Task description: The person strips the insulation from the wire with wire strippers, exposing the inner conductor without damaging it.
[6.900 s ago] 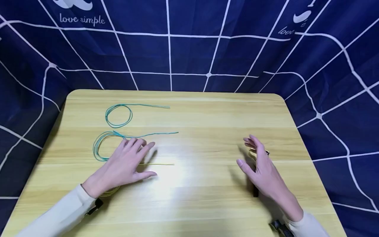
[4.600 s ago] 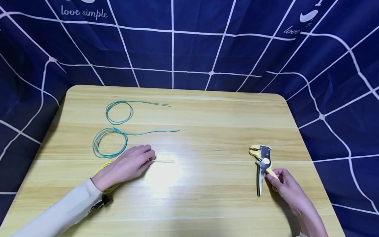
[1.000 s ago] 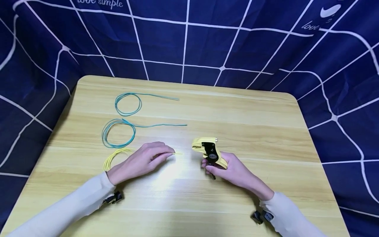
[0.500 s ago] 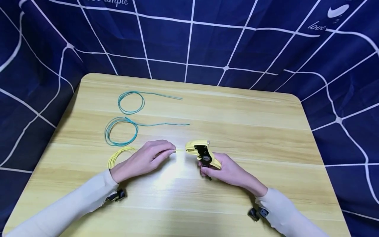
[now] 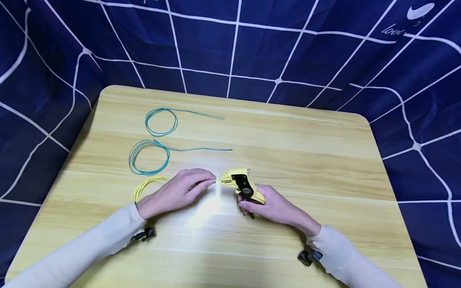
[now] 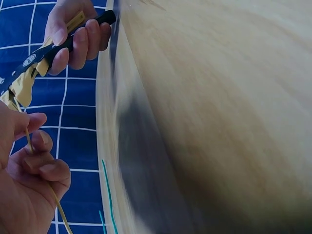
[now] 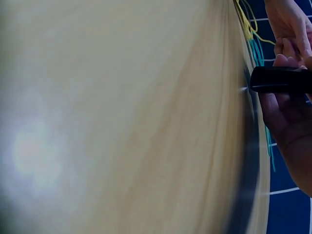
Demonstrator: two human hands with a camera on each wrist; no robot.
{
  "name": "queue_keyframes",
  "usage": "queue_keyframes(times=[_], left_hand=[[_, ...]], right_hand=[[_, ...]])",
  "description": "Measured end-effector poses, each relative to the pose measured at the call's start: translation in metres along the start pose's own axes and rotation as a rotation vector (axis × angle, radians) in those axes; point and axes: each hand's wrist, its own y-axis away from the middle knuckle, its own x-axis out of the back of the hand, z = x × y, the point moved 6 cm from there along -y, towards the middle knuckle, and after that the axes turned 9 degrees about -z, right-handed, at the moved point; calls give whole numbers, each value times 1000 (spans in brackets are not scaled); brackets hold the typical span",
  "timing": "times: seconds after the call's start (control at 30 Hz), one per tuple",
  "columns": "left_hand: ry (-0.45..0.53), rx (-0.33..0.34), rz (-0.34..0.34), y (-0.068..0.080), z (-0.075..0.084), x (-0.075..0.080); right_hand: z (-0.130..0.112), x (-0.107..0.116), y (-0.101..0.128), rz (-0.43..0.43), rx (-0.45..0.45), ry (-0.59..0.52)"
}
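My left hand pinches a yellow wire close to its end; the rest of that wire lies coiled as a yellow loop beside the wrist. My right hand grips a yellow-and-black wire stripper by its handles. The tool's nose points left and meets the short wire end that sticks out past my left fingertips. Whether the wire sits inside the tool's mouth is too small to tell. In the left wrist view, the wire runs from the stripper's nose down through the left fingers.
Two teal wire coils, a farther coil and a nearer coil, lie behind my left hand with their ends pointing right. They rest on a wooden table. A dark blue gridded cloth hangs around the back and sides.
Earlier the stripper lay at the right; my right hand has picked it up and carried it left to the wire end. My left hand has taken hold of the yellow wire.
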Motion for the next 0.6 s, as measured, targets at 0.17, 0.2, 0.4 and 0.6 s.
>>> queue_keyframes(times=[0.17,0.2,0.4,0.6], left_hand=[[4,-6,-11,-1,1,0],[4,-7,-12,-1,1,0],[-13,-12,-5,-2,0,-1],[-19,-18,2,-2,1,-1]], right_hand=[[-1,-3,-3,-10,-13,-2],[0,-4,-4,-11,-17,2],[-1,-5,-8,-13,-12,45],[0,-6,-9,4,2,45]])
